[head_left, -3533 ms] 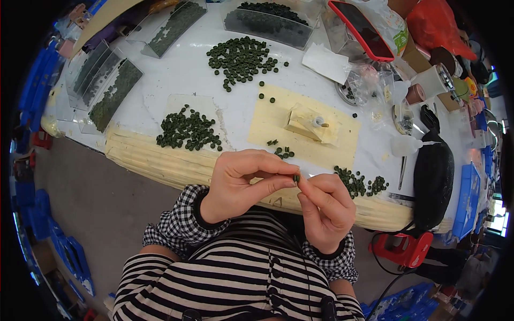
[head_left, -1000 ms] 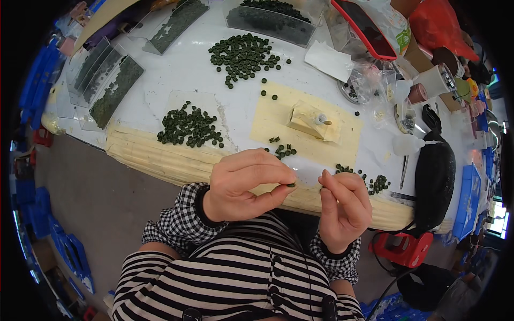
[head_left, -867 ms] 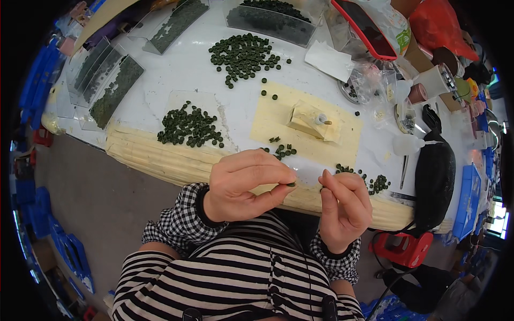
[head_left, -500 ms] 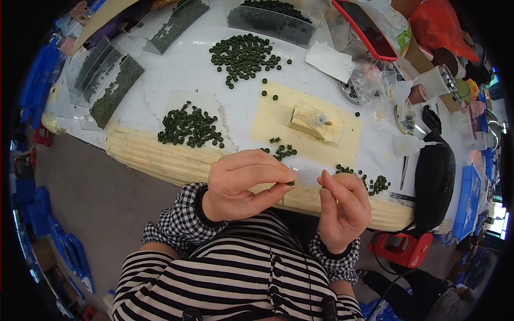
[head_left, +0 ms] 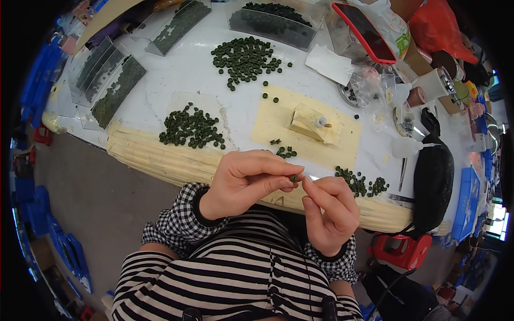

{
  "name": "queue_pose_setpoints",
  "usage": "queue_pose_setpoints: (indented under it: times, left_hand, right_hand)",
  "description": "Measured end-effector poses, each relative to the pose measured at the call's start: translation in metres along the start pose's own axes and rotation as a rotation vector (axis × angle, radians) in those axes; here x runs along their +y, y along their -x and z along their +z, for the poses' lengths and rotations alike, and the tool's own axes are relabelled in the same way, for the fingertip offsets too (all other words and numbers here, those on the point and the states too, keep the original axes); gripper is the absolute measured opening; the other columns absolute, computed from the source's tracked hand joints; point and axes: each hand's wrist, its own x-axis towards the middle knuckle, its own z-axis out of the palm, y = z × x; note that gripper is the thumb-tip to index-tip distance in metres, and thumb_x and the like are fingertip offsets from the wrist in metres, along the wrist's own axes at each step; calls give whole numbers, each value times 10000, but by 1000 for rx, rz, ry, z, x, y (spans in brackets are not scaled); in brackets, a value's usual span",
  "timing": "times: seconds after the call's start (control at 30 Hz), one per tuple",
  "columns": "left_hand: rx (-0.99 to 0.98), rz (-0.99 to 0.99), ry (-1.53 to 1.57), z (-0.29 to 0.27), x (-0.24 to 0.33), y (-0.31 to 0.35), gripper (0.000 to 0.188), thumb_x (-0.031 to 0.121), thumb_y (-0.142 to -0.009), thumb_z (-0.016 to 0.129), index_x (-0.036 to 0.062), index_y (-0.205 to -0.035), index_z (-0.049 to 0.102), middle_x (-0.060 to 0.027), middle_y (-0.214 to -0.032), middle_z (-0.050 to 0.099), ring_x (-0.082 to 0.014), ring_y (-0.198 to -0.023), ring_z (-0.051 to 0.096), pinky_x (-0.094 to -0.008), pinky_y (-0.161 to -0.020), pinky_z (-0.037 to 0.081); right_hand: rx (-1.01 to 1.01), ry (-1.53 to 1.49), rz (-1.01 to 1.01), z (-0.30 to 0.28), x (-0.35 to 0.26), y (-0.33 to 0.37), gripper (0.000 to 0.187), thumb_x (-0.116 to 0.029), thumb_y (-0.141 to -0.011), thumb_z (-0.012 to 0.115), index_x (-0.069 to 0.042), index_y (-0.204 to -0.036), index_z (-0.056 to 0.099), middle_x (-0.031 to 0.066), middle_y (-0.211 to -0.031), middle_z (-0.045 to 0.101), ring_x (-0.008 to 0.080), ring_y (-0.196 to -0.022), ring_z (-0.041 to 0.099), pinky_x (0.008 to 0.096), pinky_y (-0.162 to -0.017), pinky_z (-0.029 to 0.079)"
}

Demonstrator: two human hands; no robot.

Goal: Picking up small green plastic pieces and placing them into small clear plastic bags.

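Note:
Between the thumb and forefinger of my left hand (head_left: pixel 243 182) is a small round dark green piece (head_left: pixel 294 178), held just over the near edge of the table. Close against it on the right, my right hand (head_left: pixel 333 208) is closed with its fingertips pinched; anything inside that pinch is hidden. Beyond my hands lies a yellow sheet (head_left: pixel 267 120), which bears a yellow taped block (head_left: pixel 313 124) with a small upright peg (head_left: pixel 323 122). A few similar green pieces (head_left: pixel 286 152) sit just past my left fingers, and a small pile (head_left: pixel 360 183) lies beyond my right hand.
Larger piles of green pieces lie at left (head_left: pixel 193 127) and further back (head_left: pixel 247 58). Clear trays (head_left: pixel 270 29) of them line the far side. At right are a red-cased phone (head_left: pixel 365 33), tweezers (head_left: pixel 402 174), a squeeze bottle (head_left: pixel 408 145) and a black pouch (head_left: pixel 435 182).
My right hand has moved left, and its fingertips now meet those of my left hand at the green piece. The left hand has shifted slightly, with the piece still pinched.

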Motion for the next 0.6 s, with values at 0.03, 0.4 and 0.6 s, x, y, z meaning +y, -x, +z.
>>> queue_pose_setpoints:
  times: [0.03,0.4,0.6]
  left_hand:
    - [-8,7,-35,-1,1,0,240,-72,-893,616,-66,-1127,672,-172,-984,692,-192,-849,689,-274,-759,568]
    - [1,172,-414,0,9,-6,275,-35,-842,685,-9,-1115,702,-117,-923,723,-194,-816,693,-261,-706,540]
    - [13,189,-419,1,8,-5,285,-34,-830,697,-6,-1114,704,-118,-921,722,-198,-813,693,-264,-700,536]
  right_hand:
    - [0,-2,-8,1,0,0,335,90,-751,718,11,-1077,722,84,-846,647,197,-752,611,279,-660,489]
    - [-20,3,0,4,-1,-3,333,74,-756,721,9,-1083,722,81,-840,647,195,-743,610,278,-654,488]
    - [-17,-1,2,5,1,-2,339,77,-753,721,11,-1085,721,79,-839,645,195,-739,606,279,-652,486]
